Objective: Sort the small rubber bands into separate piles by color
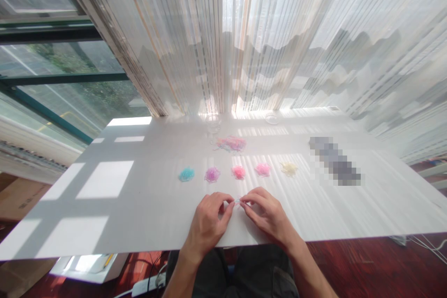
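My left hand (211, 219) and my right hand (267, 214) meet near the front edge of the white table (157, 214). Between their pinched fingertips are small thin rubber bands (237, 201), pale blue and pinkish; how many is too small to tell. Just beyond the hands lies a row of rubber band piles: blue (186, 174), purple (212, 174), coral red (238, 172), pink (262, 169) and pale yellow (289, 168). Behind the row spreads a mixed-colour heap of bands (231, 144).
A clear round container (213, 122) stands at the back, with a clear shallow dish or lid (271, 118) to its right. A blurred-out dark object (335, 160) lies on the right. Sheer curtains (216, 37) hang along the far edge; a power strip (148, 284) is on the floor.
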`<action>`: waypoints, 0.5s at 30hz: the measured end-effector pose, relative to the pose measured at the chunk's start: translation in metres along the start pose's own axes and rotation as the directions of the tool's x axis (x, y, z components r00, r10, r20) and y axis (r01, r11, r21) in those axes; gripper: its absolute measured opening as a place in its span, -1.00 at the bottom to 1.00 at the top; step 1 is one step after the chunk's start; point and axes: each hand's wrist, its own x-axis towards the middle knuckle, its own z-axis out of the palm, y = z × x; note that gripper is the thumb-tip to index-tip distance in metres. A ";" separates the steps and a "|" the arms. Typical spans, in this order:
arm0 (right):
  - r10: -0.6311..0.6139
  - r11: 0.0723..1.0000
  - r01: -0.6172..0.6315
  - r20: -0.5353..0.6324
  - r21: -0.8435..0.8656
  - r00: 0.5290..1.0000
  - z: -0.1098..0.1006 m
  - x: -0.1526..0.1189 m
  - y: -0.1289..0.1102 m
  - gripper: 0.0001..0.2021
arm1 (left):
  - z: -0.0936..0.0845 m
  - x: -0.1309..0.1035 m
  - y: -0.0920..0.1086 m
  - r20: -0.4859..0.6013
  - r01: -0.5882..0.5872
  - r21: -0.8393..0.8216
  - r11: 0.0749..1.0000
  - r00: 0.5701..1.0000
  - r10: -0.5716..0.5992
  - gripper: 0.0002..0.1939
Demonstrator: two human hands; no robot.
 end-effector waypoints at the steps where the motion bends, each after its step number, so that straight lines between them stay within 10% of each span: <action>1: 0.001 1.000 -0.001 0.000 0.002 1.000 0.000 0.000 0.000 -0.87 | 0.000 0.000 0.000 -0.002 0.001 0.000 1.000 1.000 -0.001 -0.91; 15: 0.009 1.000 -0.010 -0.003 -0.013 1.000 -0.001 0.001 -0.002 -0.91 | -0.024 -0.002 -0.007 -0.115 0.067 -0.087 0.994 0.990 -0.077 -0.92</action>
